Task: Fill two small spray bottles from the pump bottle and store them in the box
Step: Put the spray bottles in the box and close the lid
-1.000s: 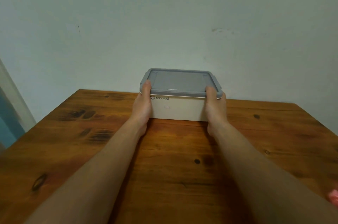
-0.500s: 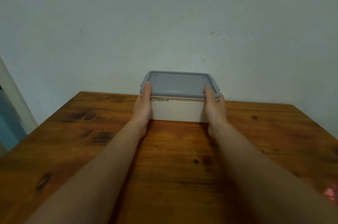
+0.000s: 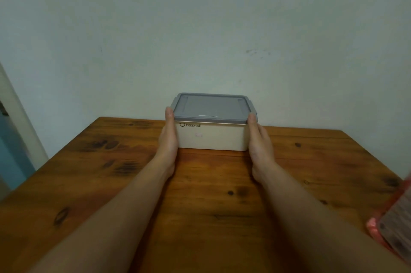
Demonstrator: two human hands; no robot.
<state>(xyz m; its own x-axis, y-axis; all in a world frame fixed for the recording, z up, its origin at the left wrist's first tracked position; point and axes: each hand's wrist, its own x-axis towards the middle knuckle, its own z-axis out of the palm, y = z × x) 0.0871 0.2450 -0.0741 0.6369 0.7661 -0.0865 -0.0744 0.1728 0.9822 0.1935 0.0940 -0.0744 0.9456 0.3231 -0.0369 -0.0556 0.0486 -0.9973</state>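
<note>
Left hand (image 3: 168,139) and right hand (image 3: 259,141) flank the storage box (image 3: 212,138), one against each short side; both palms lie flat on the cream walls; each thumb runs straight up the near corner, its tip touching the edge of the grey lid (image 3: 211,106); the other fingers run back along the sides out of view, so only straight thumbs and flat palms can be recorded, the box pressed between them; both forearms reach forward, bare, over the wooden table (image 3: 93,174). The box stands upright at the table's far edge, close to the pale wall (image 3: 200,27); the lid sits on it, level, covering the top; a dark printed logo (image 3: 190,125) sits at the upper left of the front face. At the right edge of the view, near the right forearm, a blurred pink-red object (image 3: 393,226); too blurred to identify. Left edge: a strip of pale door frame (image 3: 15,103).
</note>
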